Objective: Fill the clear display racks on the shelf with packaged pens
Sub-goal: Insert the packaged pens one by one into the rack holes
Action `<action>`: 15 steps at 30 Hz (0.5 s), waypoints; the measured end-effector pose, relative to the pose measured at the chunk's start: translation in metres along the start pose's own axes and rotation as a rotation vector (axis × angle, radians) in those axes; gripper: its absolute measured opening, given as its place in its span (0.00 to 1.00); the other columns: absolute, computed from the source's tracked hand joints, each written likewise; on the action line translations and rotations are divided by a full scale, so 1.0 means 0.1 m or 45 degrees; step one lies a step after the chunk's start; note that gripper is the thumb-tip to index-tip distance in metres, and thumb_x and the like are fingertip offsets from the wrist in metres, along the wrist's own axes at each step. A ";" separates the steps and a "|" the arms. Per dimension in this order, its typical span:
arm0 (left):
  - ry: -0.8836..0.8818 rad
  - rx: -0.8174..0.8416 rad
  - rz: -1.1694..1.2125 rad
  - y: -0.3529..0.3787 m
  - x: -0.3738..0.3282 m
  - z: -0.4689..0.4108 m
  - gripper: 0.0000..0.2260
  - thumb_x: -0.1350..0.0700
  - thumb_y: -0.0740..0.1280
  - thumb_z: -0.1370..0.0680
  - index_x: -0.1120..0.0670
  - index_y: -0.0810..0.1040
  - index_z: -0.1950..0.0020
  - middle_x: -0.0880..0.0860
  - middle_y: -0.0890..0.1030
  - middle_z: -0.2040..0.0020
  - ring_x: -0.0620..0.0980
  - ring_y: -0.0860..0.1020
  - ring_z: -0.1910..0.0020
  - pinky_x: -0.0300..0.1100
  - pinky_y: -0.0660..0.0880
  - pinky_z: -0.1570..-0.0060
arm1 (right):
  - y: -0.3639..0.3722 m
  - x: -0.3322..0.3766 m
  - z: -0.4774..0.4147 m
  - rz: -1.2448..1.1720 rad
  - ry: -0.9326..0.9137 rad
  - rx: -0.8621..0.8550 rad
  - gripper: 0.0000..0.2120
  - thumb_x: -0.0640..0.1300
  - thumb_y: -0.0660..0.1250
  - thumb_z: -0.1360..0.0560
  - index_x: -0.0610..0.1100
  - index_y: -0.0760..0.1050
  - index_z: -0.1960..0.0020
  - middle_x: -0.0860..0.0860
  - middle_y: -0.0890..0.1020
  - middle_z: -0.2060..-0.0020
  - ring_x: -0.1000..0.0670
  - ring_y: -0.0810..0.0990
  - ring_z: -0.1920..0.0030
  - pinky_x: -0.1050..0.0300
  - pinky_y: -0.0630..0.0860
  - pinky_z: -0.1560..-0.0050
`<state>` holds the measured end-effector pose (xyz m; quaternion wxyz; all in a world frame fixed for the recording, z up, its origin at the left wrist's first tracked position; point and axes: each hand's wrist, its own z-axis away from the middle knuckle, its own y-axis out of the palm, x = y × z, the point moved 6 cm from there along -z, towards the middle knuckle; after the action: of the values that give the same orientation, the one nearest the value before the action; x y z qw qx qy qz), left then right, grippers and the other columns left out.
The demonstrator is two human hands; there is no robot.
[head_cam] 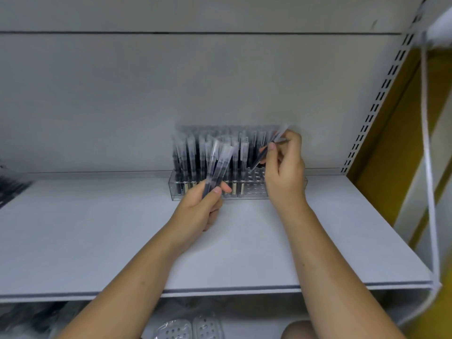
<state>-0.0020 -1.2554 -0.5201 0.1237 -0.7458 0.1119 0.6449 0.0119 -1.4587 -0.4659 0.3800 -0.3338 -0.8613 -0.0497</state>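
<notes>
- The clear rack [254, 190] stands at the back of the shelf [122, 228], against the rear panel, which probably keeps it square and leaves the shelf in front of it free for working.
- The standing pens [195, 155] fill the rack's left and middle parts, upright in their sleeves. The empty holes [255, 178] are on the rack's right side, so the filling appears to run from left to right and to be well along.
- The right hand [285, 172] is just above the rack's right end. Thumb and fingertips pinch a single pen [257, 162], and the other fingers are curled.
- That pen tilts, with its lower tip aimed down at the empty holes. The slant most likely lets the tip find a hole before the pen is stood up straight.
- The left hand [203, 209] is in front of the rack's middle, fingers wrapped round the spare pens [217, 165], a small bundle held upright by its lower ends. Held this close, it seems to serve as a ready supply for the right hand.
- A blurred dark pile [12, 187], perhaps more stock, lies on the shelf far to the rack's left.
- Motion blur hides which hole the tip is over.
</notes>
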 end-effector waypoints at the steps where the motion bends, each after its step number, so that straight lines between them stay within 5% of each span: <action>1: 0.003 0.000 -0.009 0.00 0.01 0.00 0.10 0.58 0.56 0.12 0.56 0.77 0.42 0.53 0.61 0.64 0.46 0.57 0.72 0.36 0.57 0.75 | 0.02 -0.01 0.00 0.002 0.000 0.017 0.09 0.43 0.60 0.15 0.46 0.68 0.36 0.57 0.81 0.57 0.52 0.83 0.57 0.60 0.77 0.56; 4: 0.023 0.005 -0.021 0.01 0.00 0.00 0.10 0.57 0.57 0.12 0.55 0.78 0.43 0.54 0.62 0.63 0.46 0.58 0.72 0.36 0.58 0.75 | 0.06 -0.03 -0.01 0.035 0.002 0.052 0.09 0.43 0.60 0.15 0.45 0.69 0.35 0.54 0.81 0.55 0.50 0.83 0.55 0.50 0.79 0.54; 10: 0.029 -0.011 -0.046 0.01 -0.02 0.01 0.10 0.57 0.57 0.12 0.56 0.79 0.43 0.53 0.66 0.64 0.45 0.60 0.73 0.36 0.58 0.75 | 0.19 -0.08 0.02 0.182 0.003 0.190 0.11 0.45 0.63 0.16 0.47 0.74 0.34 0.59 0.78 0.60 0.52 0.79 0.59 0.51 0.78 0.56; 15: 0.033 -0.017 -0.058 0.02 -0.01 0.01 0.10 0.58 0.57 0.12 0.56 0.79 0.42 0.53 0.66 0.64 0.44 0.61 0.73 0.35 0.59 0.75 | 0.21 -0.12 0.03 0.248 -0.017 0.156 0.08 0.51 0.64 0.18 0.53 0.74 0.39 0.55 0.81 0.60 0.47 0.81 0.58 0.42 0.80 0.52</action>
<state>-0.0032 -1.2568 -0.5193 0.1318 -0.7573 0.0924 0.6329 0.0289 -1.4482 -0.4801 0.3970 -0.3925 -0.8286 0.0425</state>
